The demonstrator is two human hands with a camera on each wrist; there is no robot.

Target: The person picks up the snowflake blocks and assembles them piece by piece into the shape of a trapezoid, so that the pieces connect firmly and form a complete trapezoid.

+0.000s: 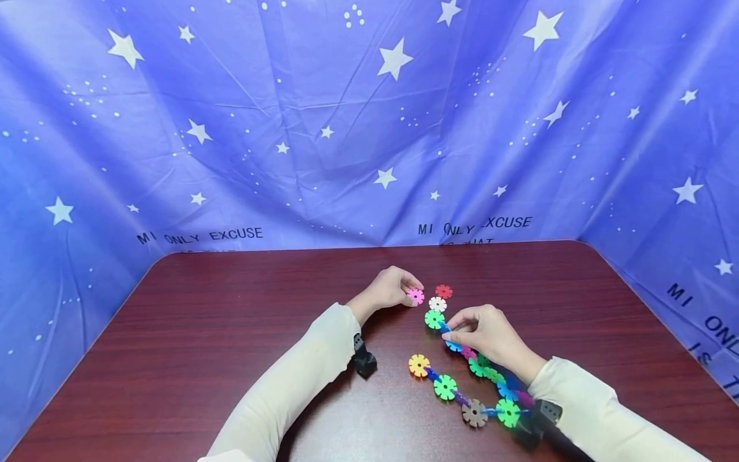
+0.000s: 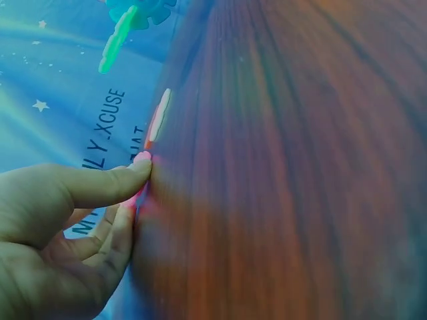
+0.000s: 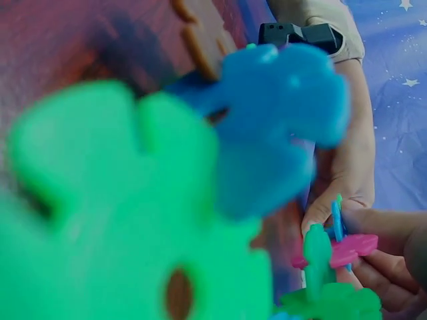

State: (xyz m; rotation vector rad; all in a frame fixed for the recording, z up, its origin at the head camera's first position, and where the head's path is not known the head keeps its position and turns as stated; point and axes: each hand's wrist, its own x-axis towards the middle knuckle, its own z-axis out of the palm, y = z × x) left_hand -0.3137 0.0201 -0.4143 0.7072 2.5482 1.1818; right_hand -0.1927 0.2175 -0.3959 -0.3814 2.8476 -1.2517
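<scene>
My left hand (image 1: 392,289) pinches a pink snowflake disc (image 1: 416,296) between thumb and fingers, low over the tabletop; the left wrist view shows the disc (image 2: 143,157) edge-on. With thumb and fingertips, my right hand (image 1: 491,333) grips a blue snowflake disc (image 1: 453,344) near one end of a chain of interlocked discs. A green disc (image 1: 434,319) forms that end, pointing toward the left hand. The chain bends under the right wrist and comes back past a brown disc (image 1: 475,413) to a yellow-orange disc (image 1: 419,366). The right wrist and its camera hide part of the bend.
Loose white (image 1: 437,304) and red (image 1: 443,292) discs lie on the dark wood table (image 1: 231,359), just beyond the chain's green end. A blue star-print curtain (image 1: 323,173) hangs behind the table's far edge and at both sides.
</scene>
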